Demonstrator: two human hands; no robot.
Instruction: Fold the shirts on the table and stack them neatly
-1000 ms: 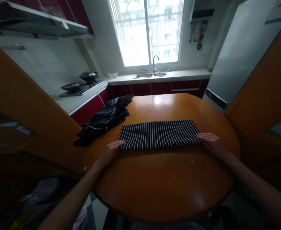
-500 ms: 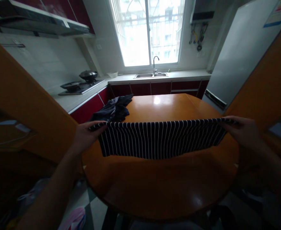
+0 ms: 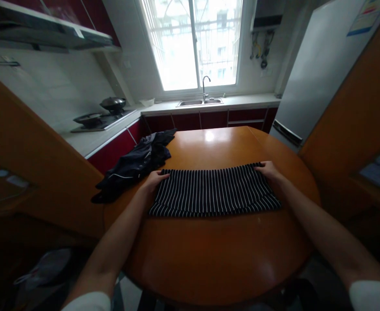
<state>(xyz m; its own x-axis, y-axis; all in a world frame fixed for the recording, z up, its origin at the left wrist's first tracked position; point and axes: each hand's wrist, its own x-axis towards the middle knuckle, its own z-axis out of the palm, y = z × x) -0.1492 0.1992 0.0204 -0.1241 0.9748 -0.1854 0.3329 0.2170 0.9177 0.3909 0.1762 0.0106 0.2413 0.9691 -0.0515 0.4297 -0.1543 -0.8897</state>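
A folded black cloth with white stripes (image 3: 214,192) lies as a wide strip on the round-ended wooden table (image 3: 222,255). At its far left corner, my left hand (image 3: 154,179) pinches the edge between thumb and fingers. My right hand (image 3: 268,169) grips the far right corner in the same way. The far edge sags slightly between the two hands, and the near edge rests on the tabletop. Whether the cloth is a garment or a plain piece of fabric, I cannot tell. Beyond my left hand lies a crumpled dark garment (image 3: 134,162) with light piping and small round fasteners.
The dark garment hangs partly over the table's left edge. Past the table, a counter holds a sink (image 3: 191,103) with a tap (image 3: 204,86), and a wok (image 3: 112,103) and a pan (image 3: 89,120) on the stove. A fridge (image 3: 319,73) stands at the right.
Both hands have moved forward, away from me, and closer together, lowering the striped cloth from the air onto the table. More of the dark garment at the left shows now.
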